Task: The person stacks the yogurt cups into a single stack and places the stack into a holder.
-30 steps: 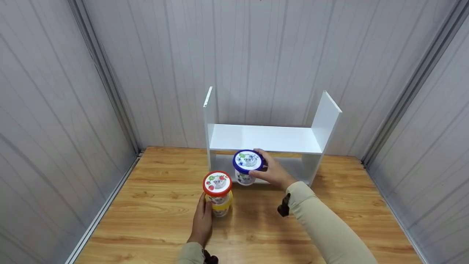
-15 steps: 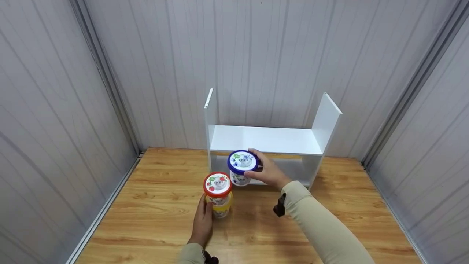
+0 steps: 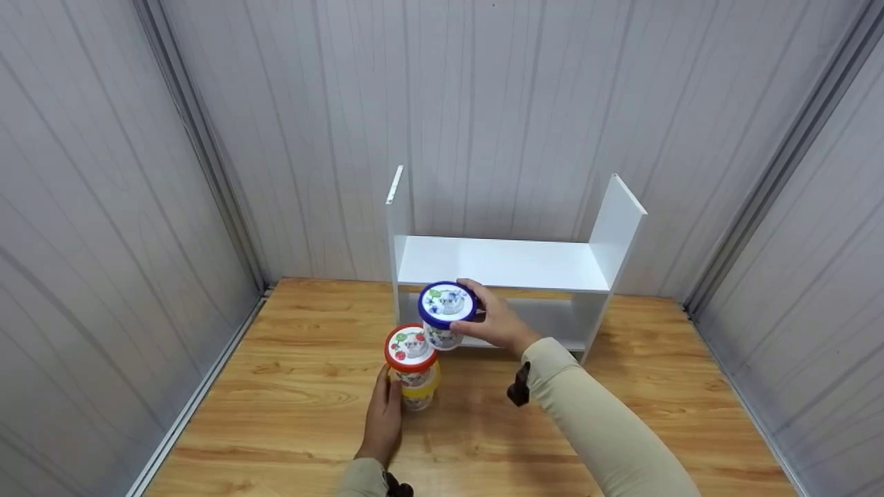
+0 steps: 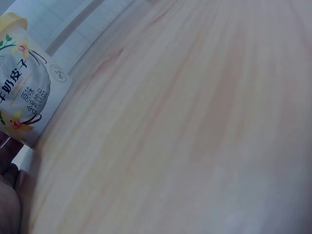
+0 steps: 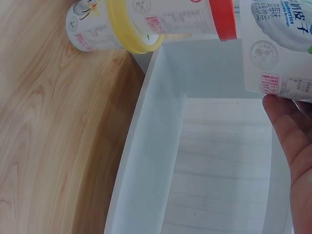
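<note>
A red-lidded cup [image 3: 411, 347] stands stacked on a yellow-lidded cup [image 3: 415, 395] on the wooden table. My left hand [image 3: 384, 417] grips the lower cup from the near side; in the left wrist view its fingers [image 4: 7, 195] lie against that cup [image 4: 24, 92]. My right hand [image 3: 494, 323] holds a blue-lidded cup [image 3: 447, 314] in the air, just right of and behind the stack and slightly higher than the red lid. The right wrist view shows the blue-lidded cup [image 5: 280, 44] beside the red-lidded cup [image 5: 185, 17].
A white two-level shelf [image 3: 504, 262] stands at the back of the table [image 3: 290, 386] against the grey panelled wall; both its levels hold nothing. Grey walls close in on the left and right. Bare wood lies to either side of the stack.
My right hand has carried the blue-lidded cup leftward from in front of the shelf toward the stack. The left hand and the stacked cups have stayed put.
</note>
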{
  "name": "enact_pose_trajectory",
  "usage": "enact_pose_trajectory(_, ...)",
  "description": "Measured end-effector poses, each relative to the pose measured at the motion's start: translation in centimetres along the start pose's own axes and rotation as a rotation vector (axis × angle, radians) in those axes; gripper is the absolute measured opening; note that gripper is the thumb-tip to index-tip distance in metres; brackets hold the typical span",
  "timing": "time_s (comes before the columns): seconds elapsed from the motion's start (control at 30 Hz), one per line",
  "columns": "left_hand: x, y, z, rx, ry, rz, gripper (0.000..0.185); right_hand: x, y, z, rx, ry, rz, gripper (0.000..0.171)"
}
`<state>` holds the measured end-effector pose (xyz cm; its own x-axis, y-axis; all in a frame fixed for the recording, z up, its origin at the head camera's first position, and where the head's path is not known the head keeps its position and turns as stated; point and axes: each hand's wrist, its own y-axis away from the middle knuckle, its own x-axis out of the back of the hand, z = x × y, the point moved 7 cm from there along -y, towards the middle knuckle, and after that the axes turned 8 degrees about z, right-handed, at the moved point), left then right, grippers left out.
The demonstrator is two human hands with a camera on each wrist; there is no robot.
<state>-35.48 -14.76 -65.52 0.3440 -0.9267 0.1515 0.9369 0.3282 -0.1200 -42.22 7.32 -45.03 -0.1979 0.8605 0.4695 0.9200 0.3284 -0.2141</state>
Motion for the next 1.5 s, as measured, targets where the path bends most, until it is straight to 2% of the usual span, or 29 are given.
enact_pose_trajectory(0.33, 0.0, 0.0, -0.2, 0.002, -0.001, 0.004, 0.069, -1.1, -0.2, -0.8, 0.025, 0.009, -0.031, 0.097)
enact_pose_trajectory(0.67, 0.0, -0.1, -0.2, 0.0, -0.002, -0.009, 0.07, -2.3, -0.7, -1.4, 0.054, -0.027, -0.075, 0.093)
enact_pose_trajectory(0.97, -0.1, -0.1, -0.4, 0.042, 0.03, -0.021, 0.074, -3.3, -0.8, -1.6, 0.08, -0.013, -0.092, 0.093)
enact_pose_trajectory(1.33, -0.2, -0.1, -0.5, 0.047, 0.024, -0.016, 0.074, -4.3, -1.0, -1.7, 0.041, -0.041, -0.122, 0.096)
enact_pose_trajectory(1.5, -0.1, 0.0, -0.4, 0.046, 0.035, -0.017, 0.073, -4.6, -1.0, -1.9, 0.06, -0.027, -0.121, 0.096)
